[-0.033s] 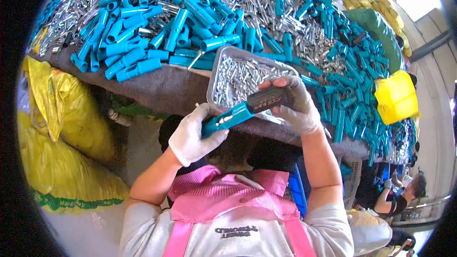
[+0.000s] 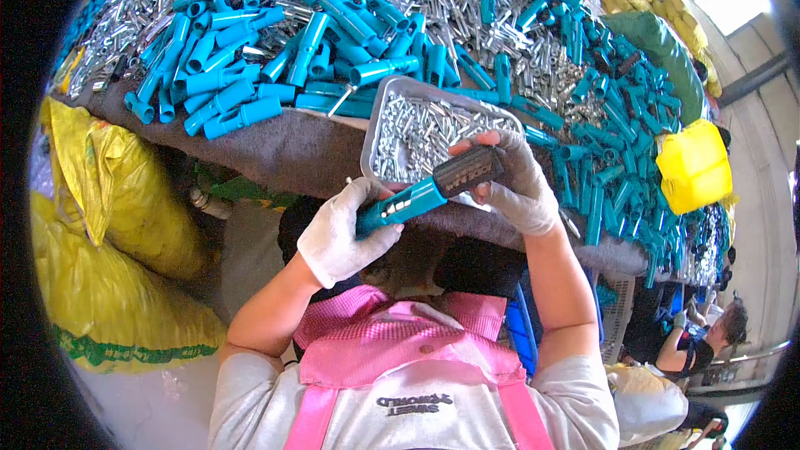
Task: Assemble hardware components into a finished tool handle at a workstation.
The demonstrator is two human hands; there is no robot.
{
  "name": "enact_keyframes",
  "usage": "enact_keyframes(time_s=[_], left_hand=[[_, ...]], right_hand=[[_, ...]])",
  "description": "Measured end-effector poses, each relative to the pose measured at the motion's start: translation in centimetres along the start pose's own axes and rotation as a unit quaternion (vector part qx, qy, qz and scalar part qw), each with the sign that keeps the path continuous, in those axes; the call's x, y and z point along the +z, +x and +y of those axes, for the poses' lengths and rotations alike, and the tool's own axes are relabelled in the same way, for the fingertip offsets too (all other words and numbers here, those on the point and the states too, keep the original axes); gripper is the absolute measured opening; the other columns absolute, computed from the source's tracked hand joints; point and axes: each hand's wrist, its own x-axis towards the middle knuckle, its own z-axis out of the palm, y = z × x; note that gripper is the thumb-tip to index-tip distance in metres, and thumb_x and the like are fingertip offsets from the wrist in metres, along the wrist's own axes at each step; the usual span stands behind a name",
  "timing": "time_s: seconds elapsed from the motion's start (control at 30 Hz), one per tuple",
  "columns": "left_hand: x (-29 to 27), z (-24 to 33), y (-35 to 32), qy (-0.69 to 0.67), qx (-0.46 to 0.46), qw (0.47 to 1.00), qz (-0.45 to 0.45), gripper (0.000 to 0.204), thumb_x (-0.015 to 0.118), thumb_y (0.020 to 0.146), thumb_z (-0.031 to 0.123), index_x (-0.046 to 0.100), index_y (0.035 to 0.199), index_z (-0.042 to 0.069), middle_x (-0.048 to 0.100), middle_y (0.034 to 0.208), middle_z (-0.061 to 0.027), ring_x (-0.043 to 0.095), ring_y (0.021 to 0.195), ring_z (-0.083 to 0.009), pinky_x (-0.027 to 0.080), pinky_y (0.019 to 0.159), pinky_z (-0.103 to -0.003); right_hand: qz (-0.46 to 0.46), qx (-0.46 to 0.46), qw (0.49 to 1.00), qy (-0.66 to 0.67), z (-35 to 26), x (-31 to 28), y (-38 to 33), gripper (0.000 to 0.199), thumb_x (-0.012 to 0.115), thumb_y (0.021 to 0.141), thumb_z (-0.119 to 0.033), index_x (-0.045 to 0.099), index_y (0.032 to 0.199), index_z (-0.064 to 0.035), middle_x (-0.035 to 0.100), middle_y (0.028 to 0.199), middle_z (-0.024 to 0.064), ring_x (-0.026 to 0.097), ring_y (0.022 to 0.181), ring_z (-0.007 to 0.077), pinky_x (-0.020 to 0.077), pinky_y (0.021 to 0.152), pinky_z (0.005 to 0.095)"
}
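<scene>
1. Just below the metal tray (image 2: 392, 108), both hands meet on one tool handle (image 2: 425, 192) — a teal tube with a black ribbed end.
2. Left hand (image 2: 342, 237), in a white glove, is wrapped tight around the teal end of the tool handle, likely so it cannot turn or slip.
3. Right hand (image 2: 517, 187), also gloved, is closed on the black end, with the fingers (image 2: 483, 146) curled over the top. It looks like the two hands pull or push against each other, so each one grips its own half.
4. That handle sits slanted, with the black end up near the tray's lower edge and the teal end lower, toward the person's body. It is held in the air, not resting on the counter (image 2: 283, 150).
5. Inside the tray lie many small silver metal pins (image 2: 417, 129). The tray sits at the counter's near edge, close to the hands — probably so the small parts are easy to reach.
6. Above and left of the tray is a big heap of teal tubes (image 2: 250, 75), with more to the tray's right.
7. Far right of the tray stands a yellow box (image 2: 692, 167); left of and below it hang yellow sacks (image 2: 108, 225).
</scene>
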Motion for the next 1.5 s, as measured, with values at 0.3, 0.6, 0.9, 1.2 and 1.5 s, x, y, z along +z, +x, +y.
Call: enact_keyframes(time_s=[0.3,0.6,0.9,1.2,1.5], left_hand=[[2.6,1.2,-1.9,0.022,0.016,1.0,-0.008,0.034,0.07,0.072,0.013,0.052,0.097,0.0,0.06,0.082,-0.0155,0.062,0.074,-0.0263,0.048,0.069,-0.033],[3.3,1.6,-1.1,0.114,0.094,0.981,-0.125,0.034,0.072,0.069,0.02,0.054,0.094,0.004,0.061,0.079,-0.016,0.062,0.073,-0.0326,0.05,0.065,-0.038],[4.9,1.7,-0.8,0.129,0.106,0.975,-0.147,0.037,0.073,0.07,0.021,0.054,0.098,0.005,0.063,0.082,-0.017,0.064,0.078,-0.0316,0.051,0.069,-0.038],[6.3,1.5,-0.9,0.122,0.155,0.976,-0.088,0.047,0.065,0.077,0.014,0.045,0.118,0.002,0.06,0.096,-0.0204,0.06,0.084,-0.0373,0.049,0.072,-0.04],[6.8,0.6,-0.9,0.064,0.083,0.993,-0.047,0.049,0.066,0.08,0.023,0.045,0.116,-0.002,0.061,0.09,-0.0208,0.062,0.083,-0.036,0.049,0.072,-0.037]], right_hand=[[0.299,-0.089,0.915,0.257,1.5,2.3,-5.5,0.058,0.06,0.086,-0.024,0.033,0.135,-0.0104,0.055,0.11,0.0097,0.052,0.101,0.0229,0.0433,0.073,0.0332],[0.041,0.18,0.93,-0.319,-3.4,1.5,-10.0,0.032,0.063,0.084,-0.014,0.053,0.113,-0.0029,0.058,0.098,0.0107,0.055,0.097,0.0185,0.0427,0.086,0.0315],[0.125,0.244,0.935,-0.226,-0.4,5.7,-10.0,0.035,0.051,0.092,-0.021,0.038,0.121,-0.0062,0.053,0.069,0.0052,0.051,0.055,0.0117,0.0437,0.053,0.0277],[0.317,0.073,0.889,-0.322,0.0,-4.1,-6.6,0.033,0.039,0.097,-0.032,0.057,0.107,-0.0065,0.061,0.072,0.0071,0.059,0.061,0.011,0.0444,0.052,0.0229],[0.354,0.19,0.687,-0.606,4.3,-14.5,-4.8,0.024,0.06,0.082,-0.022,0.06,0.102,-0.0103,0.064,0.1,0.0121,0.059,0.095,0.0319,0.0466,0.082,0.0375]])
